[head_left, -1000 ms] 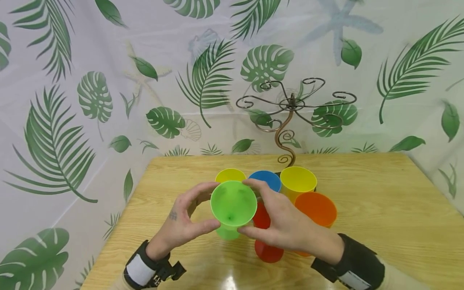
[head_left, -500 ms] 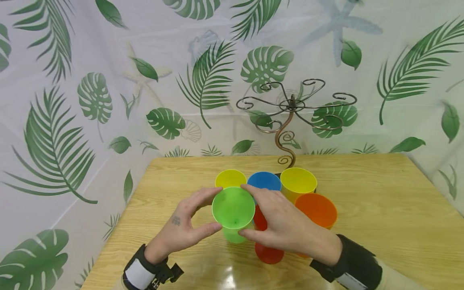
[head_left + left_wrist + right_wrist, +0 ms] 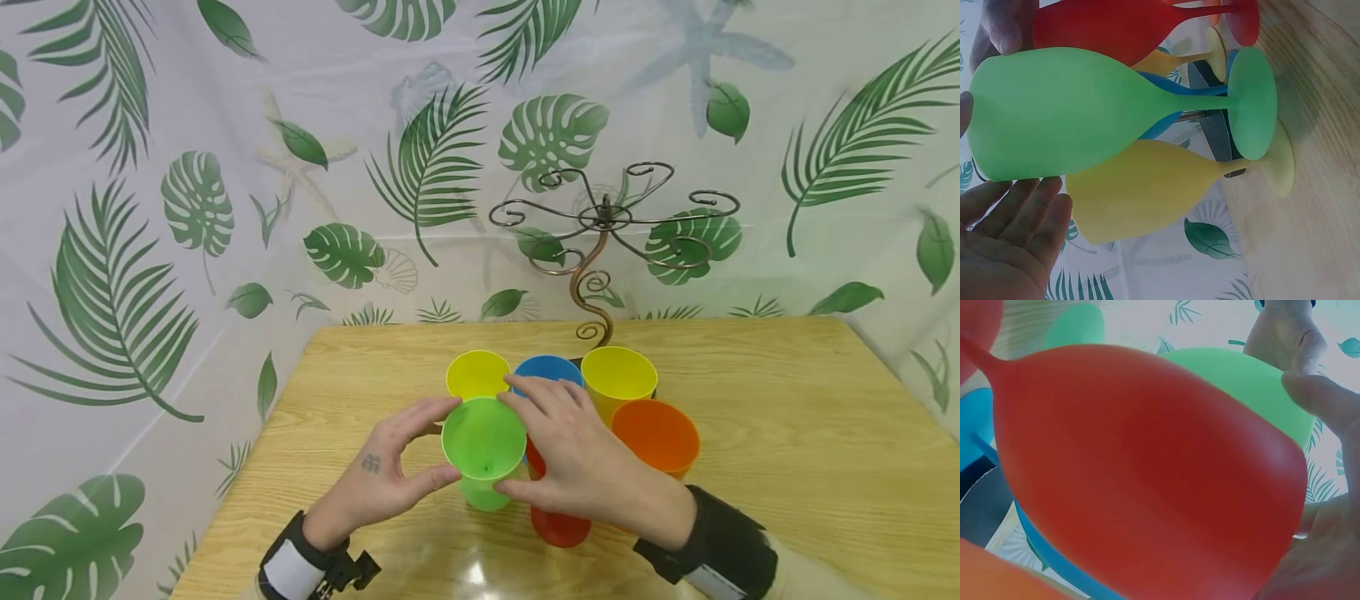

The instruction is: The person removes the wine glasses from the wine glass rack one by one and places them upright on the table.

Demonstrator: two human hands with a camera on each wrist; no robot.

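Note:
A green plastic goblet stands upright between both hands, its round foot close over the table or on it. My left hand holds the bowl from the left, thumb at the near side of the rim and fingers at the far side. From the right, my right hand holds the same rim, its thumb in front and its fingers spread behind. In the left wrist view, the green bowl overlaps a yellow goblet. A red goblet fills much of the right wrist view, partly hidden under the right hand from above.
Behind the hands stand a yellow goblet, a blue goblet and another yellow goblet. An orange goblet is beside the right wrist. A curled metal stand rises at the back of the wooden table.
Both hands have lowered the green goblet and brought it slightly nearer and to the right. My right fingers have spread and shifted at the far rim. The other goblets have stayed put.

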